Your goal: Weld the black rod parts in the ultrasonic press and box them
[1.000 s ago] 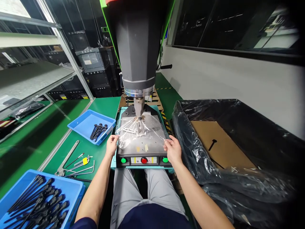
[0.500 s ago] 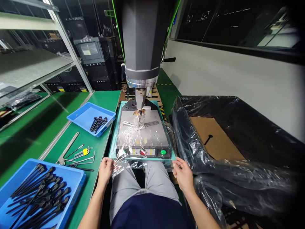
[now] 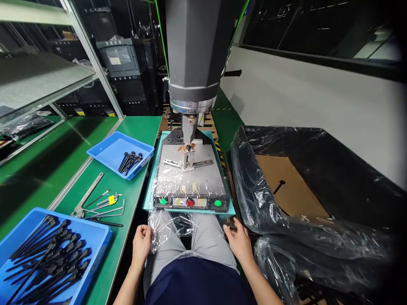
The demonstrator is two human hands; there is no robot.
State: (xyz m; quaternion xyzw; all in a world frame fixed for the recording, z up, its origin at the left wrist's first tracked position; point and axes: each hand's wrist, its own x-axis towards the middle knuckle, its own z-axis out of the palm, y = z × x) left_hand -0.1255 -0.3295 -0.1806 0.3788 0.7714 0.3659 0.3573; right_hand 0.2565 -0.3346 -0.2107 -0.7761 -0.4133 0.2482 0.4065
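Note:
My left hand (image 3: 141, 243) is closed, pinching the near left corner of a clear plastic film (image 3: 173, 199) that drapes from the machine's grey base plate (image 3: 203, 182) down over my lap. My right hand (image 3: 239, 242) hangs by the front right of the machine, fingers curled; I cannot make out whether film is in them. A small black part (image 3: 188, 148) stands in the fixture under the machine's horn (image 3: 190, 127). Two green buttons and a red one (image 3: 190, 203) line the front panel.
A small blue tray (image 3: 108, 152) with a few black pins lies left of the machine. A larger blue tray (image 3: 95, 239) with several black pins sits at near left. Metal tools (image 3: 101, 205) lie between them. A black-bag-lined box (image 3: 305, 144) with cardboard stands at right.
Both hands have drawn back from the plate's front corners to my lap, pulling the film toward me. The fixture and part now lie uncovered, and the buttons show again.

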